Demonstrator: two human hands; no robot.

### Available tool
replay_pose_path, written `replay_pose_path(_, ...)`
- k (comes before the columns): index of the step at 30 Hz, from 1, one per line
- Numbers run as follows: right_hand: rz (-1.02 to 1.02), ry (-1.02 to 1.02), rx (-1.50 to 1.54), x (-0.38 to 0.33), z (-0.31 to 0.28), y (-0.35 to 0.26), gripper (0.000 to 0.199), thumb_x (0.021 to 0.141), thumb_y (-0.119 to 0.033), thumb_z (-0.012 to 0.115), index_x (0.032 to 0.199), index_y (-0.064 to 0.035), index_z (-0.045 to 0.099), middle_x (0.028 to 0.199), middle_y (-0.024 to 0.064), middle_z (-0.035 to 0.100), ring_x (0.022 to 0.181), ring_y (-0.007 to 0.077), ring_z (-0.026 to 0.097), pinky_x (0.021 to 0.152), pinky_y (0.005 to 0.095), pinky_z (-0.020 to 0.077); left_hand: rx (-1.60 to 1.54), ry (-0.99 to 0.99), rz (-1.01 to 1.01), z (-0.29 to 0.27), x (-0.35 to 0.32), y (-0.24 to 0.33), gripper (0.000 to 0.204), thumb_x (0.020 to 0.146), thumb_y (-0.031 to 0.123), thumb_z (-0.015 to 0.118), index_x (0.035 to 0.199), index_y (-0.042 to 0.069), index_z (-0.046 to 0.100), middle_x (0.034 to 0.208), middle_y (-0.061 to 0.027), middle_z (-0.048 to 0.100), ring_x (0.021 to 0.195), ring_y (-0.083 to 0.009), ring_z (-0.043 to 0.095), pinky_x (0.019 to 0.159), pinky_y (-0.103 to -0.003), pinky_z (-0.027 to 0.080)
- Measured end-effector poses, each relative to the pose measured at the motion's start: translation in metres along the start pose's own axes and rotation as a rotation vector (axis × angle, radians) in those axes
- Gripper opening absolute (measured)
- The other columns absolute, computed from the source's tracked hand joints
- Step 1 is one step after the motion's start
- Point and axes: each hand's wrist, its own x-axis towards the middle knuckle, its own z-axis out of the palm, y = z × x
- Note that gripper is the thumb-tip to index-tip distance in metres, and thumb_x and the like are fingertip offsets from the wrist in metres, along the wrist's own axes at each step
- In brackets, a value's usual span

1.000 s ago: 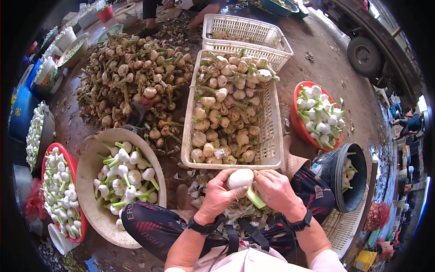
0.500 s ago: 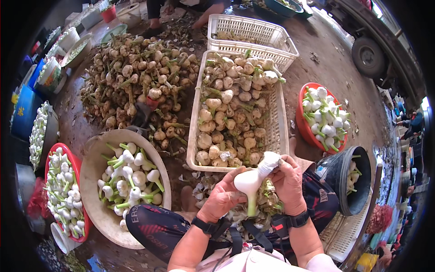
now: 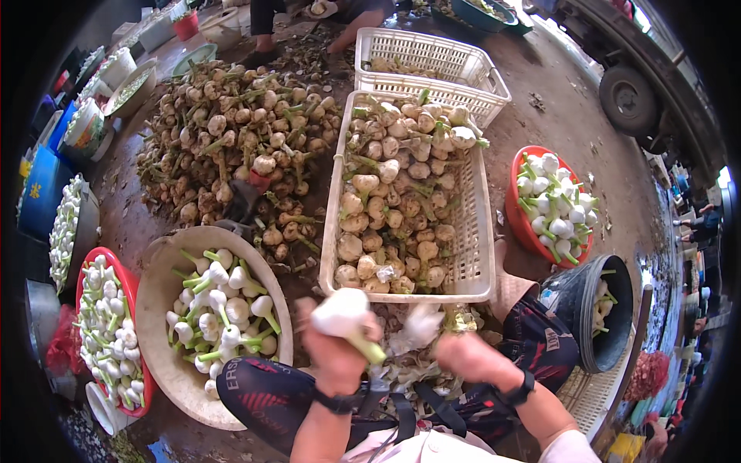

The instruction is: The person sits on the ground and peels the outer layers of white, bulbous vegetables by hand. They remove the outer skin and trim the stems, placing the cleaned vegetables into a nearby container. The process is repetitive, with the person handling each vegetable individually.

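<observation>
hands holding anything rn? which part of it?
Left hand grips a peeled white garlic bulb around its lower part where the green stalk begins. Right hand is blurred; a scrap of white skin sits at its fingertips, grip unclear.

No pkgs, labels, screens — none.

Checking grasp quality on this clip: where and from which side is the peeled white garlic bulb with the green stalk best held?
Grip the peeled white garlic bulb around its round head, coming from below as the left hand does now. The green stalk is thin and slants down to the right, giving poorer purchase.
</observation>
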Motion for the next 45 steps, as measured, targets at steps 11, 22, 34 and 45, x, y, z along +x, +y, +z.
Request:
replay_pose_path(11, 0.096, 0.250, -0.031, 0.186, -0.089, 0.061, 0.049, 0.079, -0.027, 0.067, 0.120, -0.0017, 0.055, 0.105, 0.0227, 0.063, 0.100, 0.0379, 0.060, 0.085, 0.0428, 0.0481, 0.119, 0.149, 0.244, -0.004, 0.009, 0.010, 0.045, 0.096, 0.042, 0.046, 0.119, 0.004, 0.055, 0.111, -0.0139, 0.063, 0.087, -0.0237, 0.064, 0.073, -0.038, 0.054)
replay_pose_path(22, 0.184, 0.221, -0.221, 0.252, -0.062, 0.048, 0.039, 0.067, -0.021, 0.073, 0.099, -0.0036, 0.060, 0.101, 0.0196, 0.056, 0.090, 0.0371, 0.057, 0.078, 0.0433, 0.0493, 0.601, 0.338, 0.144, -0.028, 0.033, -0.023, 0.034, 0.098, 0.019, 0.046, 0.124, -0.004, 0.047, 0.116, -0.0172, 0.059, 0.099, -0.0283, 0.063, 0.079, -0.036, 0.055)
replay_pose_path(34, -0.183, 0.729, -0.046, 0.080, 0.012, -0.084, 0.063, 0.059, 0.003, 0.077, 0.119, -0.0009, 0.056, 0.114, 0.0179, 0.053, 0.102, 0.0356, 0.056, 0.086, 0.0419, 0.0474, 0.364, 0.233, 0.117, -0.015, 0.012, -0.024, 0.037, 0.089, 0.000, 0.058, 0.125, 0.000, 0.052, 0.108, -0.0052, 0.063, 0.091, -0.0119, 0.062, 0.080, -0.026, 0.052)
replay_pose_path(45, -0.469, 0.716, -0.459, 0.064, 0.014, -0.075, 0.044, 0.062, -0.001, 0.075, 0.104, 0.0021, 0.062, 0.111, 0.0192, 0.054, 0.103, 0.0390, 0.056, 0.086, 0.0462, 0.0491, 0.328, 0.285, 0.143, -0.008, 0.009, -0.035, 0.021, 0.083, 0.001, 0.052, 0.103, 0.005, 0.055, 0.087, -0.0042, 0.062, 0.071, -0.0116, 0.060, 0.055, -0.026, 0.049)
